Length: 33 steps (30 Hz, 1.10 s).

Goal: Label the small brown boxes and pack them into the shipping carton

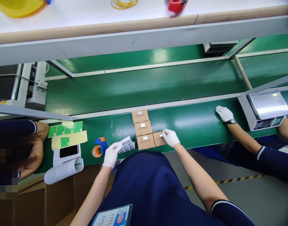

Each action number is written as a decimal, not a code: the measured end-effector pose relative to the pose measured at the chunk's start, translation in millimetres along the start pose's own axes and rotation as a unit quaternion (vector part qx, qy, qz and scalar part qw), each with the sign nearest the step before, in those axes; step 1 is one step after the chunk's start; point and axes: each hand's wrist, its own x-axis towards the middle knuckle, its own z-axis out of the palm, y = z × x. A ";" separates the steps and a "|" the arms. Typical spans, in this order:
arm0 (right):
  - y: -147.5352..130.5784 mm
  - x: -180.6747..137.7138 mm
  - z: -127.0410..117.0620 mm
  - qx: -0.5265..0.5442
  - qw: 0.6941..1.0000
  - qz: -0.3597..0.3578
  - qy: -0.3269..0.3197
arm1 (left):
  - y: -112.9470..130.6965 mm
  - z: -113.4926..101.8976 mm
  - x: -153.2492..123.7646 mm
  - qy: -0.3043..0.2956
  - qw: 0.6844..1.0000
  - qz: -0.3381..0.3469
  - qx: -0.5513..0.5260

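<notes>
My left hand [111, 154], in a white glove, grips a sheet of labels [126, 145] marked off in a grid of small rectangles. My right hand [170, 137], also gloved, is closed with its fingertips on a small white label [160, 135] at the top of a brown cardboard box [158, 140]. The fingers partly cover that box and label. To its left, a column of three similar boxes runs away from me: a near box [146, 143], a middle box [143, 129] and a far box [140, 118], each bearing a white label.
An orange roll of tape in a blue dispenser [101, 146] lies left of my left hand. Green label sheets [66, 129] and a phone [69, 151] are farther left, beside a person. At right, a co-worker's gloved hand [224, 114] rests near a scale [266, 108]. A shelf [134, 34] spans above.
</notes>
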 end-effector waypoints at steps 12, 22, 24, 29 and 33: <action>-8.2 -1.6 2.7 -0.084 0.996 0.019 0.002 | -1.0 -1.4 4.6 0.012 1.000 -0.005 0.001; -8.3 -5.3 7.2 -0.121 0.979 0.159 0.045 | -9.6 -6.9 11.3 -0.002 1.000 0.011 0.001; -0.9 -6.7 4.2 -0.103 0.974 0.190 0.072 | -10.2 -5.3 13.5 -0.006 1.000 0.019 0.001; -3.2 -13.3 15.0 -0.129 0.975 0.131 0.125 | -10.6 5.8 25.8 -0.046 0.998 0.024 -0.023; -12.2 -25.4 29.6 -0.111 0.967 0.132 0.185 | -12.4 17.6 41.6 -0.053 0.997 0.039 -0.031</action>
